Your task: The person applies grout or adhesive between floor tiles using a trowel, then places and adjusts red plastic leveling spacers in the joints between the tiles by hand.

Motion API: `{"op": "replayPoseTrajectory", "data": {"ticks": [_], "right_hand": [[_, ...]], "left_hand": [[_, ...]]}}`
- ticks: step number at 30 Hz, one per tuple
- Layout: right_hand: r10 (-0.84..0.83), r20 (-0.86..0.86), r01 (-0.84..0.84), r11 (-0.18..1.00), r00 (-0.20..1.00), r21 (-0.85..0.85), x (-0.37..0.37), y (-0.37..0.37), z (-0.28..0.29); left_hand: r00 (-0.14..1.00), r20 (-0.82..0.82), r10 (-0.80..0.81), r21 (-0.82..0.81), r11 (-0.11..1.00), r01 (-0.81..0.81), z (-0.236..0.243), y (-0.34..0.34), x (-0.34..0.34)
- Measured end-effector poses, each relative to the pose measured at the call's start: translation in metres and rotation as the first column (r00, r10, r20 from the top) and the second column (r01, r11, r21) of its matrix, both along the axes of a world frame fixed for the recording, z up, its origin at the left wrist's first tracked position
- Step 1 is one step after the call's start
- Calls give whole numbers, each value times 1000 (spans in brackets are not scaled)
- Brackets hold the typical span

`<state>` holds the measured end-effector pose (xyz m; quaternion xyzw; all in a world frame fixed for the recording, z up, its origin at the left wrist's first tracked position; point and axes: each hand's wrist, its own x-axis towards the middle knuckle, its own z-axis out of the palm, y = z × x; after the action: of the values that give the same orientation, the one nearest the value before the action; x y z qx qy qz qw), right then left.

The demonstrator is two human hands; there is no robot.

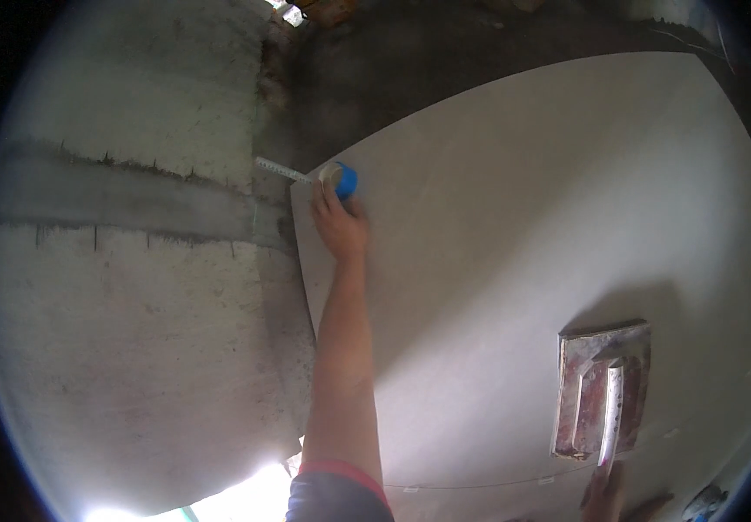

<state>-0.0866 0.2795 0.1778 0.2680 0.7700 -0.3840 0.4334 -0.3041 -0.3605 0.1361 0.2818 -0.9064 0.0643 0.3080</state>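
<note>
My left hand (341, 228) reaches up to the near left corner of a large pale slab (462, 226), its fingers closed round a blue and white tape measure (346, 180). The measure's blade (281, 169) sticks out leftward past the slab's edge. At the lower right my right hand (602, 494), partly cut off by the frame, is closed at the lower end of a white stick with dark marks (613, 409). That stick lies across a worn reddish-brown float (572, 435), which rests on the slab. Whether the stick is part of the float, I cannot tell.
Left of the slab is a grey concrete surface (140, 339) crossed by a darker smooth band (123, 196). Dark rough ground (375, 87) borders the slab's far side. A thin line (480, 485) runs across the slab near the bottom. Bright light enters at the lower left.
</note>
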Motion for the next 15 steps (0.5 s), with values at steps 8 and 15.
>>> {"op": "replayPoseTrajectory", "data": {"ticks": [8,15], "right_hand": [[544,-692,-525,806,475,273,-57,-16,22],[167,-785,-415,901,597,-124,-100,-107,197]], "left_hand": [[973,202,111,178,973,-148,0,151,104],[958,285,42,172,981,-94,70,232,219]]}}
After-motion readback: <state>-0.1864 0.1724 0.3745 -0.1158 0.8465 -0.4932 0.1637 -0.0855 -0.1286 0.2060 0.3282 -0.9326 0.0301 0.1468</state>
